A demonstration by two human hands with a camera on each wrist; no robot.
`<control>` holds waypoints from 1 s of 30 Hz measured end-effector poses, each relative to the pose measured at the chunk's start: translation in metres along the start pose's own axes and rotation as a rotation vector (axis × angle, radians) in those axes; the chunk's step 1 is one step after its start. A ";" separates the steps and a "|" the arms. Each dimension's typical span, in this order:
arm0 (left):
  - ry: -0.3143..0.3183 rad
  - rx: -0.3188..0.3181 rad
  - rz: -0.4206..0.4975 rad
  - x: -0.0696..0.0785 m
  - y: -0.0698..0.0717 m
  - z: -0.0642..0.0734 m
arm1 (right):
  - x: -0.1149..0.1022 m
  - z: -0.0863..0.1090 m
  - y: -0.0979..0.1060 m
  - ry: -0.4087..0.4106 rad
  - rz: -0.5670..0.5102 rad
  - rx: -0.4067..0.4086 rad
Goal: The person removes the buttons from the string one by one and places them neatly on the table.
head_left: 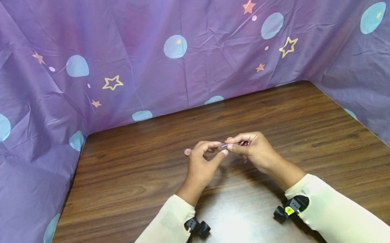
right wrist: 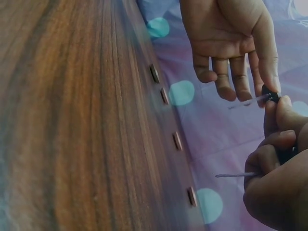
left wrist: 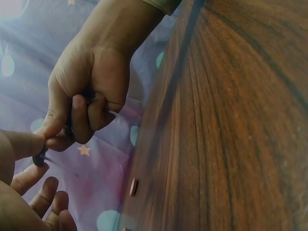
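Note:
A small dark round button (right wrist: 270, 94) with holes sits between the two hands, on edge. My left hand (head_left: 199, 166) pinches it between thumb and a fingertip, its other fingers spread loosely. My right hand (head_left: 259, 151) meets it from the other side, thumb and index fingertip pinched at the button, with a purple string (right wrist: 248, 102) trailing from there. The right hand's remaining fingers curl round more of the string, and a loose string end (right wrist: 231, 175) sticks out below them. Small dark and coloured pieces show in that palm, mostly hidden by the fingers.
Several button-like discs lie on the brown wood-grain table (head_left: 133, 175), among them a pink button (head_left: 187, 152) just beyond the left hand. A purple curtain (head_left: 216, 56) with stars and blue circles hangs round the table's back and sides.

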State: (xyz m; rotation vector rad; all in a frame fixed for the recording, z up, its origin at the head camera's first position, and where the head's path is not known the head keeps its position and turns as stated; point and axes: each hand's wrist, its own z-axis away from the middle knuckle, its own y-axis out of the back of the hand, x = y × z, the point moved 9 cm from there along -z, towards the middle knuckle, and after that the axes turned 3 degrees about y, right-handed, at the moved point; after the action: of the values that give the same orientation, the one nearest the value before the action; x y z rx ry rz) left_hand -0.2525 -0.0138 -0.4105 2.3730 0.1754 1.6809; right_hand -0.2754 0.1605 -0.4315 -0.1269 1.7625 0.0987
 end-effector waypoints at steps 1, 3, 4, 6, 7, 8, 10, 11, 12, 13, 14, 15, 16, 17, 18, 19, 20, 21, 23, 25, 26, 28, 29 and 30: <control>0.002 0.001 0.002 0.000 0.000 0.000 | 0.000 0.000 0.000 0.002 -0.001 0.004; 0.003 0.003 0.004 0.000 0.001 0.000 | 0.000 0.000 0.001 0.005 0.003 0.008; 0.003 0.005 0.005 0.000 0.001 0.000 | -0.001 0.000 0.001 0.008 0.003 0.009; 0.003 0.008 0.009 -0.001 0.002 0.000 | -0.001 -0.001 0.002 0.010 0.007 0.012; 0.002 0.012 0.009 -0.001 0.003 0.001 | -0.001 -0.001 0.002 0.010 0.010 0.010; 0.001 0.015 0.009 -0.001 0.004 0.001 | 0.000 -0.001 0.001 0.009 0.012 0.008; 0.001 0.020 0.006 -0.001 0.005 0.001 | 0.001 -0.001 0.002 0.002 0.012 0.007; -0.001 0.020 0.006 -0.001 0.005 0.001 | 0.001 -0.002 0.002 -0.001 0.011 0.010; -0.004 0.022 0.005 -0.002 0.006 0.001 | 0.001 -0.002 0.002 -0.005 0.011 0.013; -0.009 0.022 0.005 -0.002 0.006 0.001 | 0.002 -0.002 0.003 -0.008 0.012 0.016; -0.010 0.022 0.004 -0.003 0.007 0.000 | 0.002 -0.002 0.003 -0.010 0.013 0.020; -0.014 0.023 0.001 -0.003 0.007 0.000 | 0.002 -0.002 0.003 -0.012 0.015 0.023; -0.018 0.025 0.000 -0.003 0.008 0.000 | 0.002 -0.002 0.004 -0.015 0.017 0.027; -0.023 0.027 -0.004 -0.003 0.009 -0.001 | 0.003 -0.002 0.004 -0.017 0.019 0.030; -0.028 0.031 -0.010 -0.003 0.010 -0.001 | 0.003 -0.002 0.004 -0.018 0.019 0.032; -0.032 0.034 -0.016 -0.003 0.011 -0.001 | 0.003 -0.002 0.004 -0.018 0.023 0.030; -0.033 0.038 -0.024 -0.003 0.012 -0.001 | 0.003 -0.002 0.004 -0.020 0.024 0.031; -0.037 0.042 -0.033 -0.002 0.014 -0.001 | 0.003 -0.002 0.005 -0.022 0.023 0.032; -0.040 0.045 -0.049 -0.003 0.015 -0.001 | 0.004 -0.002 0.005 -0.024 0.027 0.036; -0.035 0.046 -0.053 -0.004 0.017 -0.001 | 0.004 -0.002 0.005 -0.027 0.035 0.039; -0.031 0.045 -0.053 -0.005 0.017 -0.002 | 0.004 -0.002 0.005 -0.027 0.037 0.040; -0.019 0.041 -0.043 -0.007 0.018 -0.002 | 0.004 -0.002 0.005 -0.029 0.042 0.040; -0.012 0.038 -0.038 -0.008 0.019 -0.002 | 0.004 -0.002 0.005 -0.031 0.042 0.043; -0.008 0.038 -0.036 -0.008 0.019 -0.002 | 0.004 -0.002 0.005 -0.034 0.042 0.044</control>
State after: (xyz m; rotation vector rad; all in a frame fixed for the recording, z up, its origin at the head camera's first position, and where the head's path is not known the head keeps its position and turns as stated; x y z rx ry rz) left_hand -0.2578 -0.0342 -0.4126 2.3885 0.2501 1.6663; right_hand -0.2786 0.1654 -0.4352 -0.0565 1.7323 0.0921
